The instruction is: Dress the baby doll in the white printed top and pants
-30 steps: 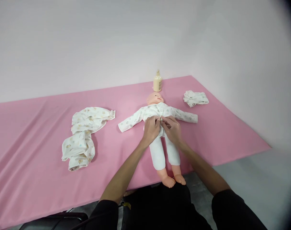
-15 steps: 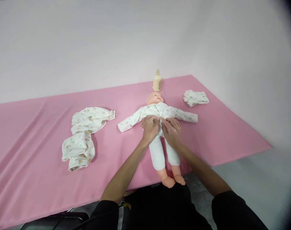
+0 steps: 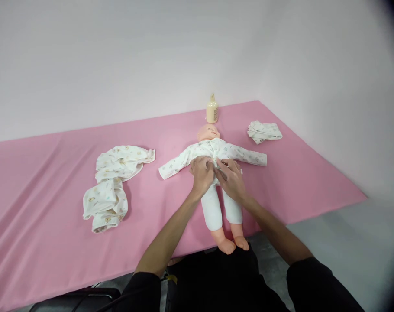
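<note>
A baby doll [image 3: 208, 132] lies on its back with its feet toward me, sleeves stretched out to both sides. It wears a white patterned baby shirt [image 3: 229, 150], and its legs [image 3: 211, 208] are white down to bare plastic feet. Over the doll's belly, my left hand [image 3: 202, 175] is closed with its fingertips pinching the shirt's front. Right beside it, my right hand [image 3: 230, 178] pinches the same front from the other side. Fingertips of both hands nearly meet at the middle opening. The exact bit of cloth or fastener between them is too small to make out.
A pink cloth [image 3: 171, 208] covers the table, which meets the pale wall. A cream pump bottle [image 3: 212, 111] stands beyond the doll's head. Crumpled patterned baby clothes [image 3: 111, 186] lie to the left; a folded patterned garment [image 3: 264, 131] lies at the far right.
Both hands stay at the shirt's front, with only slight finger movement. The right fingers have shifted a little. The whole view has moved very slightly.
</note>
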`<state>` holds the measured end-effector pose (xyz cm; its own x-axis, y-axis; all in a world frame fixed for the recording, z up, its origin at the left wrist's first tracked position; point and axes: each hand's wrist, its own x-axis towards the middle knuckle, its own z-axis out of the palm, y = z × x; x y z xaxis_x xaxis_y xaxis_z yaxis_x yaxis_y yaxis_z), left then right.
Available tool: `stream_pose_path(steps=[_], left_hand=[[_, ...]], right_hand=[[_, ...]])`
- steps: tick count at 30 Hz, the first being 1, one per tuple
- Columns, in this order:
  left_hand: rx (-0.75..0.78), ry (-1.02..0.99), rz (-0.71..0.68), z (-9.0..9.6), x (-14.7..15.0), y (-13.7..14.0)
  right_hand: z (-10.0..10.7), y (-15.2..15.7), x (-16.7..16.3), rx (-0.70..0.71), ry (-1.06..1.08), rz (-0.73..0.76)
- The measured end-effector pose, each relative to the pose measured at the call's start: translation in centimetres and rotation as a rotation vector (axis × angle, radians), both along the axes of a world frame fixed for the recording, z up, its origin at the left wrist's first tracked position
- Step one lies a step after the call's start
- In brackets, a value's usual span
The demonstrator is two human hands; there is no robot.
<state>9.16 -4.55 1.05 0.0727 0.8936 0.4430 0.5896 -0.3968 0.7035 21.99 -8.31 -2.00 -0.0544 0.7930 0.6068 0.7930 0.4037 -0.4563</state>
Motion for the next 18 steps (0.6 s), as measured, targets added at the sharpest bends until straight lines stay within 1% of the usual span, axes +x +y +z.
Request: stream_pose_path(steps=[3,6,9,12,15,18], left_hand=[[-0.052,0.022,0.008,0.0,-0.6,-0.7],[-0.028,0.118,-0.025,0.2,-2.0,-2.5],[0.026,0.332,-0.087,0.3,-3.7,-4.8],[0.062,0.547,-0.121,0.0,-4.4,-6.4],[0.178,0.647,-0.071,-0.7,-4.5,-6.7],[0.333,0.675,-0.025,-1.6,-4.9,-6.4]], right_hand=[[-0.1,-0.9,1.4,-0.021,0.028,0.037],[-0.4,-2.4,3.9,-0.064,0.056,0.053],[-1.2,-3.7,6.6,-0.075,-0.006,0.062],[-2.4,-3.8,8.2,-0.045,-0.12,0.052],[-3.2,-2.9,8.3,-0.024,-0.203,-0.026],[-3.0,-1.9,8.0,-0.012,-0.226,-0.079]])
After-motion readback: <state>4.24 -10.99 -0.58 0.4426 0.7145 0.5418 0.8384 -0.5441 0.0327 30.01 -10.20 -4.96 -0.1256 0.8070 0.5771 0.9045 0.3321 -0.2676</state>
